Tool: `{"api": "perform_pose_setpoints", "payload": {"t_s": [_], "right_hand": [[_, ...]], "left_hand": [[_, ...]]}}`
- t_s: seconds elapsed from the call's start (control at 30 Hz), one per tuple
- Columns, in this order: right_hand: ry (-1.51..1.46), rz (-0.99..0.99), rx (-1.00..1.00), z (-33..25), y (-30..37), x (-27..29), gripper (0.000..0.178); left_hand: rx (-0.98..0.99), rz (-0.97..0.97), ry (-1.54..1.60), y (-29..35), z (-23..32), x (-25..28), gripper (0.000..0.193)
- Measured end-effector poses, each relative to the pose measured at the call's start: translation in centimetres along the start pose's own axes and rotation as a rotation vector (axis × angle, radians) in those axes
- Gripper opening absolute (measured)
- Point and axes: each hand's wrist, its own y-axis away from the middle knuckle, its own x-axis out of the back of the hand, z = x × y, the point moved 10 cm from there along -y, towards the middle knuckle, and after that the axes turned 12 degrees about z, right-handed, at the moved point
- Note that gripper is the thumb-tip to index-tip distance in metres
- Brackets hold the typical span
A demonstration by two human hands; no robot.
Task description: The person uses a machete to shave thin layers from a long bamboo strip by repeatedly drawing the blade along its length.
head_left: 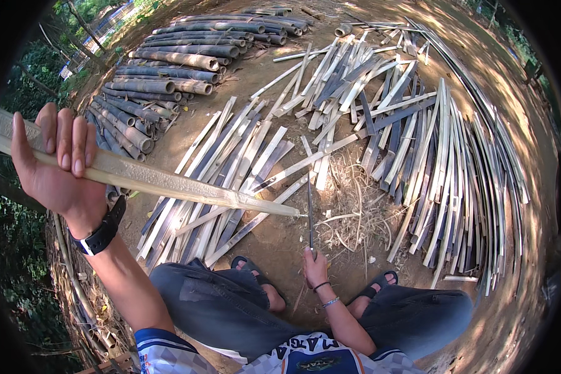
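My left hand (pixel 59 156), raised at the left with a dark watch on its wrist, is wrapped round a long pale bamboo slat (pixel 187 187). The slat slants down to the right, and its far end reaches a long thin knife (pixel 310 215). Low in the middle, between my knees, my right hand (pixel 315 268) is closed round the knife's handle, which the fingers mostly hide. The blade points away from me, upright in the picture. Slat end and blade appear to meet; whether they touch I cannot tell.
Split bamboo slats (pixel 224 156) lie heaped beyond my left foot, with more strips (pixel 442 181) spread at the right. Curled shavings (pixel 355 212) cover the ground ahead. Whole bamboo poles (pixel 187 59) are stacked at the far left. My sandalled feet (pixel 262 283) flank my right hand.
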Motion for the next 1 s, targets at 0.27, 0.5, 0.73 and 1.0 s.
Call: {"api": "perform_pose_setpoints", "payload": {"t_s": [0.27, 0.5, 0.73, 1.0], "right_hand": [[0.364, -0.042, 0.136, 0.7, 1.5, 0.8, 0.053], [0.420, -0.145, 0.137, 1.7, 2.4, -2.0, 0.049], [0.387, -0.082, 0.128, 2.5, 0.6, -1.4, 0.049], [0.270, -0.128, 0.241, 1.9, 1.7, -2.5, 0.049]], "left_hand": [[-0.013, 0.455, -0.083, 2.4, 2.8, 22.8, 0.045], [0.000, 0.575, -0.059, 4.2, 1.9, 33.6, 0.044], [-0.003, 0.608, -0.035, 4.5, 1.5, 35.2, 0.043], [-0.026, 0.189, 0.059, 2.2, 2.1, 17.1, 0.038]]}}
